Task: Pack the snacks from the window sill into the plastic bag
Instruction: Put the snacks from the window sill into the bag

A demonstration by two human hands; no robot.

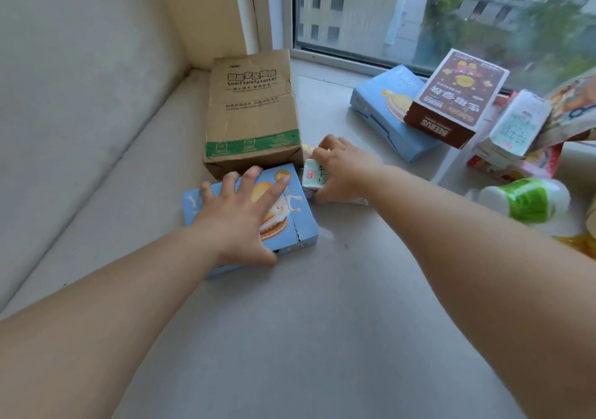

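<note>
A brown cardboard box [251, 112] stands just behind the blue biscuit box [290, 225] at centre frame, under the left hand [240, 215]'s spread grip, while the right hand [342, 168]'s grip clamps a small white carton [314, 176] beside it on the window sill [322, 322].

Two bare forearms, no sleeves, left hand [240, 217] and right hand [343, 168] without rings or watch

Left hand [238, 217] presses blue biscuit box [290, 225]; right hand [342, 168] grips small carton [314, 176].
</note>
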